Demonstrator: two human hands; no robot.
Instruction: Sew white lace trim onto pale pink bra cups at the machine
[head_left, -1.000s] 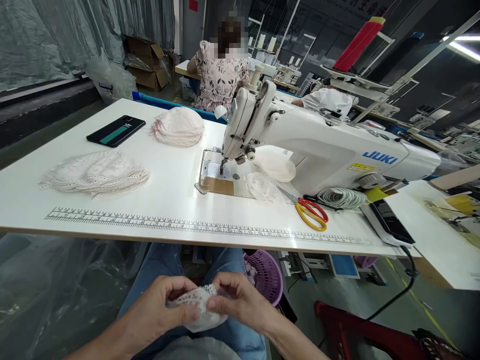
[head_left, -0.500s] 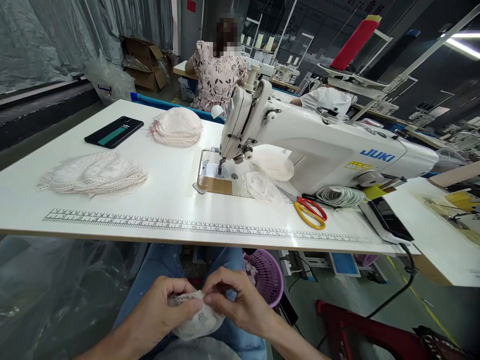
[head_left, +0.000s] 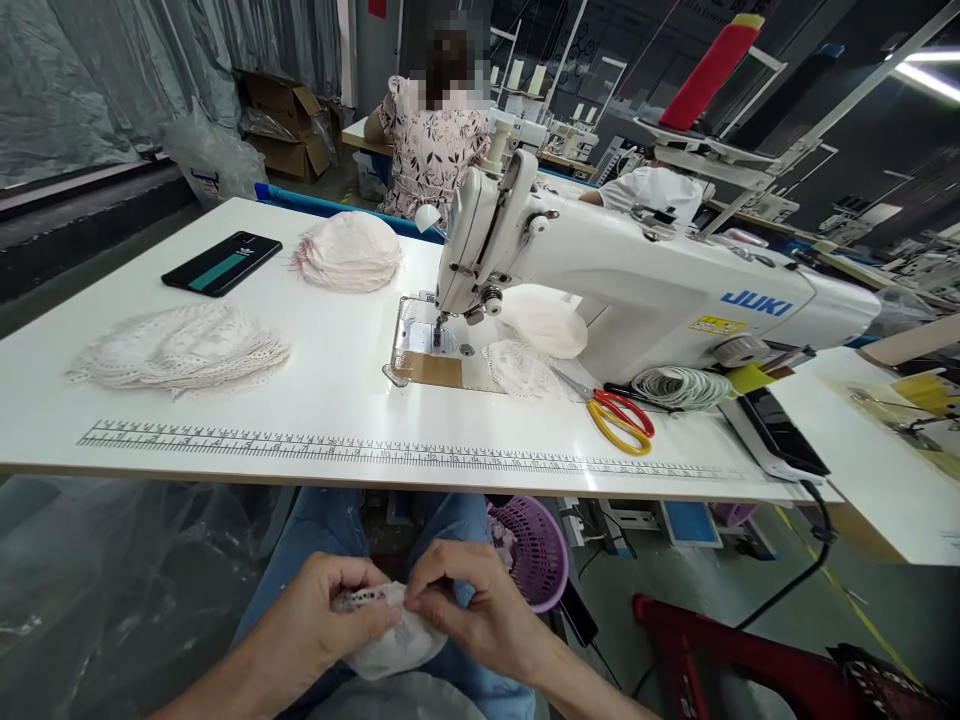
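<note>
Over my lap, below the table's front edge, both hands hold a white lace-edged fabric cup (head_left: pixel 397 645). My left hand (head_left: pixel 337 610) pinches its edge between thumb and fingers. At the upper right of the same piece, my right hand (head_left: pixel 472 605) pinches the rim with thumb and forefinger, close to the left fingertips. On the table ahead stands a white sewing machine (head_left: pixel 622 270). A stack of white lace pieces (head_left: pixel 184 350) lies at the left, and a stack of pale round fabric pieces (head_left: pixel 349 252) lies farther back. Another lace piece (head_left: pixel 521 368) rests beside the needle plate.
Scissors (head_left: pixel 622 418) with red and yellow handles lie right of the needle. A black phone (head_left: pixel 223 263) is at the table's back left. A purple basket (head_left: pixel 536 550) stands beneath the table. A person (head_left: pixel 435 150) sits ahead. A red stool-like frame (head_left: pixel 735 650) is at lower right.
My fingers have shifted slightly along the rim of the fabric cup, which both hands still hold. The view has moved a little; the things on the table have stayed put.
</note>
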